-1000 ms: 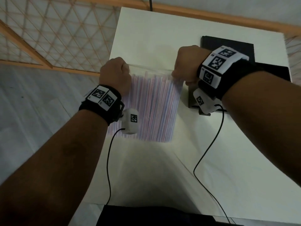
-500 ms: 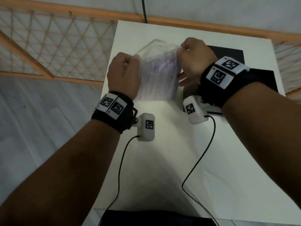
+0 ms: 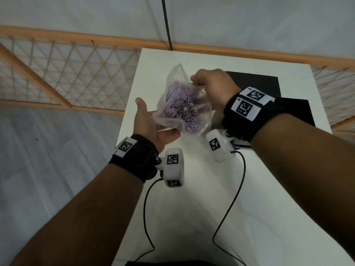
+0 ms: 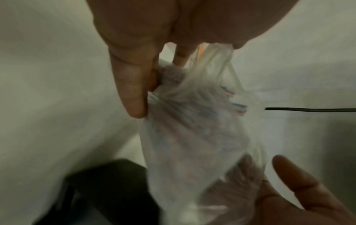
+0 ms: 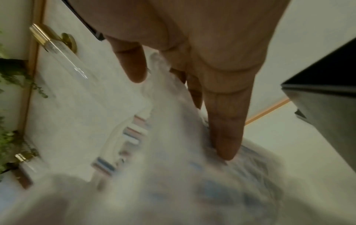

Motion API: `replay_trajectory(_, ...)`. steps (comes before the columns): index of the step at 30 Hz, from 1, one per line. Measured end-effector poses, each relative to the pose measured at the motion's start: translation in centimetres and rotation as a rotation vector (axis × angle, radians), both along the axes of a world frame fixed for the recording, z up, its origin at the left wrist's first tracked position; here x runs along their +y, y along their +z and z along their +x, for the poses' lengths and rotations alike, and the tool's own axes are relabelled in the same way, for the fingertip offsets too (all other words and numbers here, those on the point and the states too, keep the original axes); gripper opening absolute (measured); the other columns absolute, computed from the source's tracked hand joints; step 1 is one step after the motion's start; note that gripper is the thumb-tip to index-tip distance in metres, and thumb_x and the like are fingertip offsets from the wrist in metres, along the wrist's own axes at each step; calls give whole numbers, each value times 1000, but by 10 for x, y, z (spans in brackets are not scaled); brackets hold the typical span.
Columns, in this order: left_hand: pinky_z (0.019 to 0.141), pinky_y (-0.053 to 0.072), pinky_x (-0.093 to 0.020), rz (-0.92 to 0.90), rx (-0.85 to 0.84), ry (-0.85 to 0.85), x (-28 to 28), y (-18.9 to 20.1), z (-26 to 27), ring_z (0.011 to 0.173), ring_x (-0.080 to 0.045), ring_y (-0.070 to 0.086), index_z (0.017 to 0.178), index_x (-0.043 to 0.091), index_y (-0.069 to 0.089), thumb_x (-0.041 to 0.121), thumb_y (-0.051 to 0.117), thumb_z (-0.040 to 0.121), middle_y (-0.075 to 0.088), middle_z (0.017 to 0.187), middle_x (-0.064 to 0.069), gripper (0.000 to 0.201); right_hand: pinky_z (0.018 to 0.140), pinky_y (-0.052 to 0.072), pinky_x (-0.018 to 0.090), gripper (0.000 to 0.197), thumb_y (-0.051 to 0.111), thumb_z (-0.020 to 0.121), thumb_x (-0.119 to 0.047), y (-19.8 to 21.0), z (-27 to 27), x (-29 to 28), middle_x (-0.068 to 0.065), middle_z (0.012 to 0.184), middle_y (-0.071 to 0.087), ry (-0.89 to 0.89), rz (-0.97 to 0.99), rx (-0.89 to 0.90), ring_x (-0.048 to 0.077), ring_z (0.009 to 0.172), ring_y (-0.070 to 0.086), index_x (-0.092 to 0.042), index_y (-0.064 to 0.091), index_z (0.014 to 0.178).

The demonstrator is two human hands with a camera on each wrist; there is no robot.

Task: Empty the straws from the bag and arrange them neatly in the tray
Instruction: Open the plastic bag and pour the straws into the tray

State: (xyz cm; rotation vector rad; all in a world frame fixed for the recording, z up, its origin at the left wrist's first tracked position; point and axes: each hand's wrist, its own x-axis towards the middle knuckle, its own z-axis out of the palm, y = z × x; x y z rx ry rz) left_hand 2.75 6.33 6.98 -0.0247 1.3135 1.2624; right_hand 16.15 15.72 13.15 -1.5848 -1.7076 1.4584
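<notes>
A clear plastic bag (image 3: 177,110) of pink-and-blue striped straws (image 3: 184,110) hangs above the white table (image 3: 192,208), its open mouth turned toward me so the straw ends show. My right hand (image 3: 194,81) pinches the bag's far rim between thumb and fingers; the right wrist view shows the right hand (image 5: 181,117) on the blurred bag (image 5: 173,175). My left hand (image 3: 153,120) is open, palm turned to the bag, fingers stretched beneath it. The black tray (image 3: 255,81) lies on the table behind my right wrist, partly hidden. In the left wrist view the bag (image 4: 192,137) is blurred.
The table's left edge (image 3: 130,116) drops to a grey floor. A wooden lattice fence (image 3: 67,73) runs along the left and the back. A second black slab (image 3: 294,110) overlaps the tray. The wrist cameras' black cables (image 3: 230,198) trail over the near tabletop.
The bag, held flat by both hands a second ago, has been raised and tipped mouth-first toward me. My left hand let go of its edge and opened underneath. My right hand kept its pinch.
</notes>
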Motion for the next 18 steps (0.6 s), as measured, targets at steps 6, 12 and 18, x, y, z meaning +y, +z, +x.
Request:
replay_trajectory(6,70,59,-52,124,-132,-10,14,17,24,82,-37,69,105,9,54,71,34,100,68,87,-10,65,62,45,28,45,60,93,-46,21,22,12,-11,52,60,-60,296,-48,6,55,58,-19,55,57)
replay_trajectory(12,93,59,-53,268,-108,-139,34,33,56,112,-31,71,138,16,58,66,65,88,69,129,-11,71,66,45,27,53,73,72,-66,29,59,19,0,77,62,-91,248,-30,13,67,58,-17,57,82)
replay_trajectory(18,75,63,-44,404,-222,-236,44,57,95,98,-31,76,132,10,62,53,55,101,69,129,-19,54,95,53,47,125,73,31,-92,34,92,27,8,114,72,-144,-46,108,30,98,72,-12,63,127)
